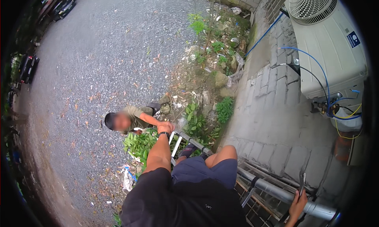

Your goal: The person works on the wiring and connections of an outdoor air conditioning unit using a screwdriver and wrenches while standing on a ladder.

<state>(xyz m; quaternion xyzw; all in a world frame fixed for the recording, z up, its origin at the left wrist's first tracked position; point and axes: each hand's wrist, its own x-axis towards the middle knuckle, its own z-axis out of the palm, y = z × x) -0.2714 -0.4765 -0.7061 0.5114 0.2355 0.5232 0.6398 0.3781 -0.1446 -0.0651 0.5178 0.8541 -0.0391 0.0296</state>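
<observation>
My left hand (165,128), with a dark watch at the wrist, reaches down and away, its fingers closed. It meets the forearm and hand of a co-worker (136,113) below, beside the top of a grey ladder rail (193,142). What my left fingers hold, if anything, is hidden. My right hand (298,205), at the lower right, is closed around a slim metal hand tool that looks like pliers (302,182), its tip pointing up. Beside that hand runs a thick silver ladder tube (276,190). White bars (177,146) cross near the grey rail.
An air-conditioner outdoor unit (329,41) hangs at the upper right, with blue, black and yellow hoses (321,65) by its valves. A grey block wall (272,93) stands beside it. Leafy plants (140,144), rubble and gravel (102,61) lie below. A metal grille (256,211) is beneath the tube.
</observation>
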